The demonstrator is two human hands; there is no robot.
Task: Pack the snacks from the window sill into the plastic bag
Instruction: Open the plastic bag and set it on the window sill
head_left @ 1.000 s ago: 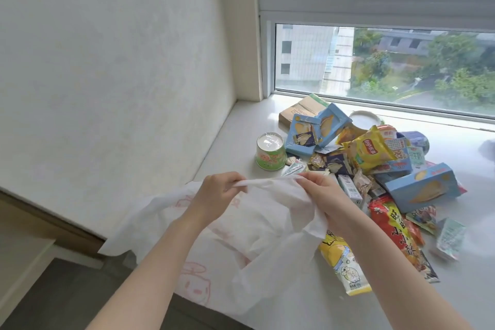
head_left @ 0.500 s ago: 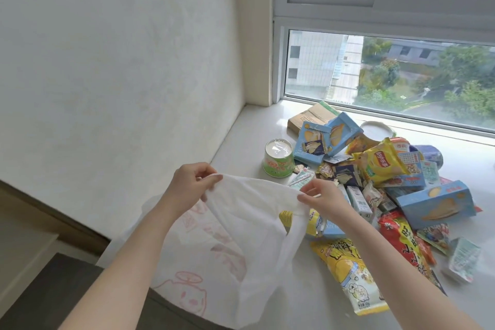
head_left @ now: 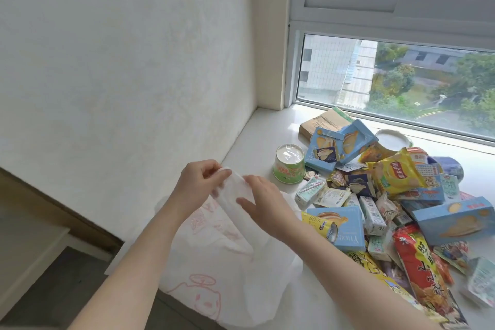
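A white plastic bag (head_left: 227, 270) with pink drawings hangs over the front edge of the window sill (head_left: 265, 136). My left hand (head_left: 199, 185) pinches the bag's top handle strip. My right hand (head_left: 265, 205) lies flat against the same strip, fingers extended, just right of the left hand. A heap of snacks covers the sill to the right: a yellow chip bag (head_left: 396, 174), blue biscuit boxes (head_left: 340, 147), a red packet (head_left: 417, 265), a green-and-white cup (head_left: 289, 166) and several small packets.
The white wall (head_left: 120, 61) closes the left side, the window (head_left: 401, 75) the back. A brown flat carton (head_left: 321, 123) and a white lid (head_left: 391, 139) lie near the glass. Below the sill's front edge the dark floor (head_left: 53, 289) shows.
My hands have come together at the bag's handle, having held its mouth spread apart before. The bag has sunk and now hangs closed. The view has shifted left.
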